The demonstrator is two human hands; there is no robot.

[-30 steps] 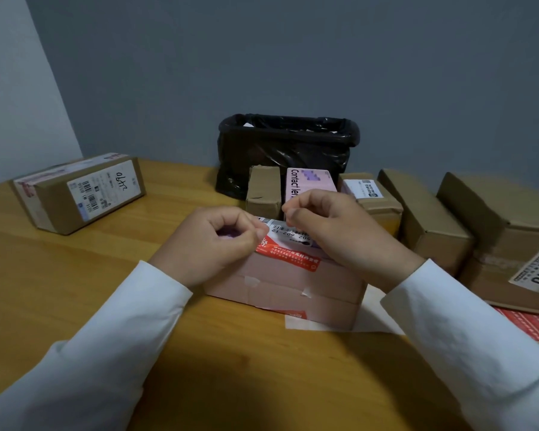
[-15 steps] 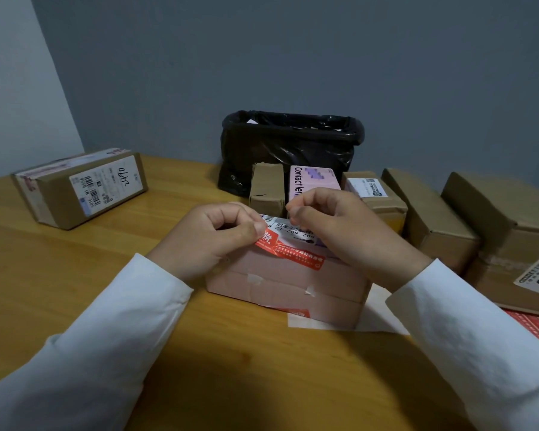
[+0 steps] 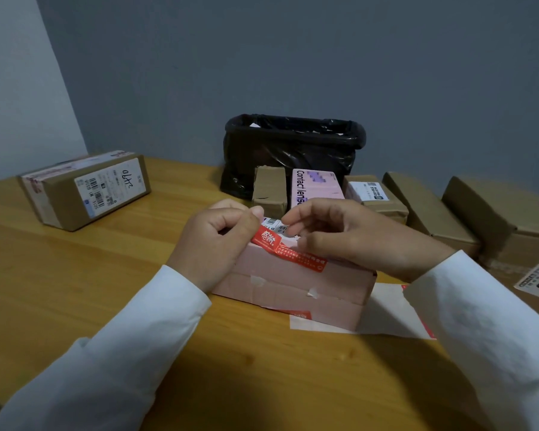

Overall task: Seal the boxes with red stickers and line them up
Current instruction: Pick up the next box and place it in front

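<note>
Red sticker (image 3: 288,251) lies across top front edge of pink box (image 3: 296,284), mid-table (image 3: 75,275). Left hand (image 3: 215,244) pinches sticker's left end, fingers curled. Right hand (image 3: 352,241) over its right part, fingers loosely bent; grip unclear. Brown boxes (image 3: 430,206) lined up behind, right.

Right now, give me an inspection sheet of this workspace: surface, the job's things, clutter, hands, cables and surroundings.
Surface: wooden table, bare wood in front.
Job's things: pink box at centre; red sticker along its top front edge, left end lifted; row of boxes behind; labelled brown box apart at left.
Clutter: white backing sheet under the pink box's right end; black bin bag at the wall.
Hands: left hand pinches the sticker's left end; right hand above the box, fingers loosely curled.
Cables: nothing seen.
Surroundings: grey wall.
</note>
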